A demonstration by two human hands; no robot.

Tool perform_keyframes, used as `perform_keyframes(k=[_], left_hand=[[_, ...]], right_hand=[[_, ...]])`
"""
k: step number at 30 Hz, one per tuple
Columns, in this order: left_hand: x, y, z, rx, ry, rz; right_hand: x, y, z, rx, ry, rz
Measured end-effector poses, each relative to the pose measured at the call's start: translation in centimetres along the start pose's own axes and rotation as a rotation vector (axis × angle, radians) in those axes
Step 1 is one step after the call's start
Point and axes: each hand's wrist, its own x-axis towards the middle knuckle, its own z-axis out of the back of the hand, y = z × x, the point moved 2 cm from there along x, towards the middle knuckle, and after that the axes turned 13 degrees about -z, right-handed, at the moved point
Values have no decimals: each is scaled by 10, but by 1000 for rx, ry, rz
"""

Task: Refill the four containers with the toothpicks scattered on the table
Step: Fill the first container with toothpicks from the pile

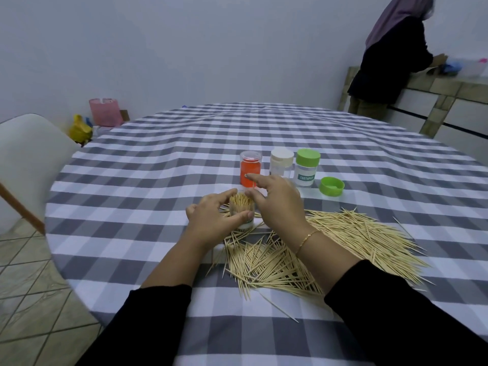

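— What's nearest to us on that round table with the grey-and-white checked cloth point(158, 165)?

— A wide heap of pale wooden toothpicks point(311, 249), scattered under and to the right of the person's forearms, both in black sleeves.

— And the hands?

— Just past the heap. The left hand point(211, 220) curls round a small clear plastic container point(241, 213) standing upright and packed with toothpicks, thumb on the near side, fingers round the far side. The right hand point(277, 202) hovers right beside the container's mouth, thumb at its rim, fingers loosely spread, forefinger pointing out to the left. A thin toothpick seems to sit between its fingers, though I cannot say for sure. A gold bracelet point(307, 237) circles that wrist.

— Further back?

— Three more containers in a row: a clear tube with an orange inside point(249, 169), a clear jar with a cream cap point(281, 163), and a jar with a green cap labelled TOOTHPICK point(307, 167). A loose green lid point(332, 186) lies upturned beside them, to the right.

— Beyond the table?

— A white chair point(29, 154) at left, a pink bag point(104, 112) on the floor, and another person point(388, 62) at a tiled counter point(449, 87).
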Motion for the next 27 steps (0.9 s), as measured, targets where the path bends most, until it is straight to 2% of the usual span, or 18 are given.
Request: perform_keyframes(k=[6, 9, 13, 19, 27], left_hand=[[0, -1, 1, 26, 7, -2], [0, -4, 2, 38, 0, -11], [-3, -11, 4, 11, -43, -12], [-6, -23, -2, -28, -51, 6], [-4, -39, -13, -4, 9, -7]], right_hand=[[-5, -1, 2, -215, 0, 142], [-9, -3, 7, -308, 59, 215], [-3, -18, 23, -291, 136, 136], [11, -61, 42, -590, 362, -89], [5, -65, 51, -719, 503, -130]])
